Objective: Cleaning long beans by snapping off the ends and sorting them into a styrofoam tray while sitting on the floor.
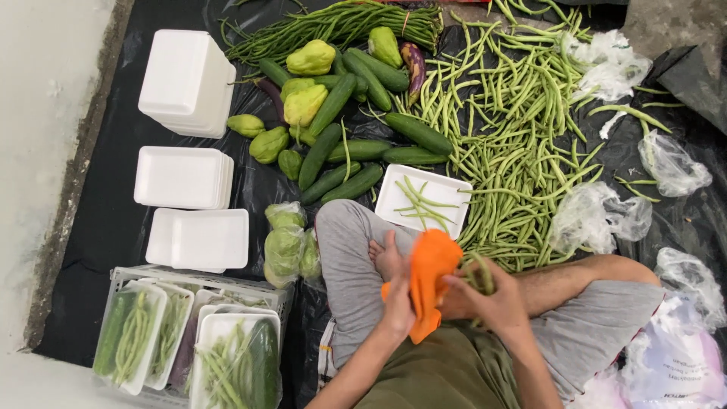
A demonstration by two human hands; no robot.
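Hands [447,299] closed around orange cloth [428,284], green beans [482,274]

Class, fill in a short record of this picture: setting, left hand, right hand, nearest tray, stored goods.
setting: person sitting cross-legged on black sheet among vegetables
left hand: grip on orange cloth
right hand: grip on a few green beans
nearest tray: white foam tray with some beans
stored goods: wrapped trays in crate
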